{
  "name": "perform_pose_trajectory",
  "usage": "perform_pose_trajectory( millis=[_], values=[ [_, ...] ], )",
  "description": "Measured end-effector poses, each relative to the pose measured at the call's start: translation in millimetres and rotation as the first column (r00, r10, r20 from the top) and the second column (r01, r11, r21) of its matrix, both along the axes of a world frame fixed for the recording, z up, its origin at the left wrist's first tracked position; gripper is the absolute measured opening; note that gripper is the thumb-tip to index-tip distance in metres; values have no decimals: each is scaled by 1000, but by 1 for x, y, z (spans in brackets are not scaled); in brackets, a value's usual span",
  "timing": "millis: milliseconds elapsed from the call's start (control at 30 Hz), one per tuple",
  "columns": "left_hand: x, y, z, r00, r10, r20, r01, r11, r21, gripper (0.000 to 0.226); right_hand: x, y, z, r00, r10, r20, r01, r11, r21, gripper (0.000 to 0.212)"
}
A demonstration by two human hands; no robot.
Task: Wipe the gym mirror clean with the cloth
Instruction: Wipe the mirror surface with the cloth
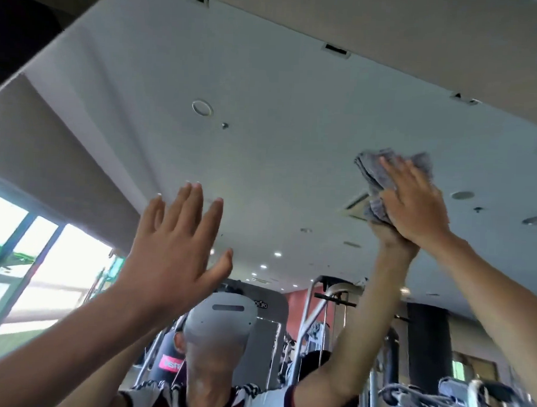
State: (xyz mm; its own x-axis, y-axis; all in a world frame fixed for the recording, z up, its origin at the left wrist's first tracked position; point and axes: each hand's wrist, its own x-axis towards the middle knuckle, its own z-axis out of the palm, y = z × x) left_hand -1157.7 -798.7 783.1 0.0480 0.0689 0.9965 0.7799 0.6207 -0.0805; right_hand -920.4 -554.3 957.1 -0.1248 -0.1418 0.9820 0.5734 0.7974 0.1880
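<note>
High up on the gym mirror, both my arms are raised toward the glass, which throws back the ceiling, the windows and the weight machines behind me. Going from the left, my left hand is open, fingers spread and empty; whether the palm actually touches the glass or hovers just off it I cannot tell. Further right, my right hand is laid flat over the grey cloth, pinning it against the mirror, fingers stretched rather than curled; its reflection meets it from behind the cloth.

That cloth is bunched into a thick wad, soft and light, so I judge it will give under pressure and want to slip or unfold if I push only with my fingertips. Best to keep the palm centred on the wad and the folds tucked under my fingers. Glass is slick and stiff, so the cloth should glide easily; I would press firmly but evenly, since this high up my reach is nearly spent.
</note>
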Motion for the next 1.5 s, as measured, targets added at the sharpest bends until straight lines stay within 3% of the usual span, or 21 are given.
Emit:
perform_pose_trajectory(
  millis=[67, 100, 167, 233, 300, 367, 433, 500, 567, 633, 700, 767, 867, 967, 1033, 1100, 1200, 1267, 1333, 1500],
  values=[
    [22, 25, 6, 999, 25, -41, -25, 1000, -7, 74, -22, -19, 2, 992, 11, -128, -27, 993, -119, 76],
    [33, 38, 8, 998, 27, -51, -28, 1000, -14, 74, -30, -26, -3, 994, -1, -110, -12, 993, -115, 76],
    [54, 65, 12, 997, 6, -76, -8, 1000, -26, 72, -28, -21, -18, 995, -27, 92, 22, 998, 62, 76],
    [77, 91, 16, 996, -23, -90, 20, 999, -31, 70, 6, 6, -31, 932, -108, 346, 9, 961, 275, 70],
    [92, 108, 21, 996, -51, -78, 51, 999, 1, 67, 39, 37, -29, 888, -175, 426, 5, 929, 370, 66],
    [113, 130, 27, 993, -69, -100, 71, 997, 17, 65, 72, 67, -19, 923, -136, 359, 26, 955, 296, 66],
    [130, 149, 29, 989, -82, -121, 83, 997, 4, 65, 84, 80, -5, 975, -86, 207, 62, 991, 122, 69],
    [137, 160, 31, 988, -94, -125, 96, 995, 11, 67, 68, 71, 5, 998, -47, 46, 48, 999, -25, 77],
    [133, 164, 28, 989, -91, -119, 96, 995, 29, 68, 42, 46, -5, 999, -26, -19, 24, 996, -91, 79],
    [129, 165, 24, 991, -77, -106, 81, 996, 31, 70, 29, 37, -31, 992, -13, 126, 7, 999, 48, 77],
    [129, 164, 23, 993, -60, -98, 63, 998, 26, 71, 43, 52, -55, 937, -54, 344, -34, 969, 244, 69],
    [132, 166, 23, 995, -51, -90, 54, 998, 33, 71, 73, 82, -52, 882, -122, 456, -59, 931, 362, 62],
    [135, 167, 21, 996, -37, -79, 40, 998, 42, 70, 108, 118, -22, 935, -106, 339, 2, 956, 294, 61],
    [136, 166, 20, 997, -22, -77, 25, 999, 41, 69, 99, 109, 2, 999, -42, 29, 42, 999, 18, 67],
    [135, 165, 20, 997, -13, -72, 15, 1000, 27, 70, 73, 85, -1, 996, -47, -70, 41, 995, -93, 67],
    [135, 164, 20, 998, -10, -65, 12, 1000, 25, 71, 56, 70, -21, 999, -42, 31, 42, 999, 4, 71],
    [136, 162, 18, 998, -22, -58, 24, 999, 29, 71, 80, 90, -47, 918, -96, 385, -45, 939, 342, 64],
    [136, 162, 17, 998, -28, -64, 31, 999, 41, 70, 116, 122, -42, 874, -200, 442, -27, 889, 457, 64],
    [135, 163, 16, 997, -25, -69, 29, 998, 50, 69, 143, 142, -30, 898, -208, 388, 35, 913, 407, 66],
    [135, 163, 16, 997, -29, -75, 31, 999, 26, 69, 107, 109, -11, 998, -61, 27, 62, 998, -20, 74]
  ],
)
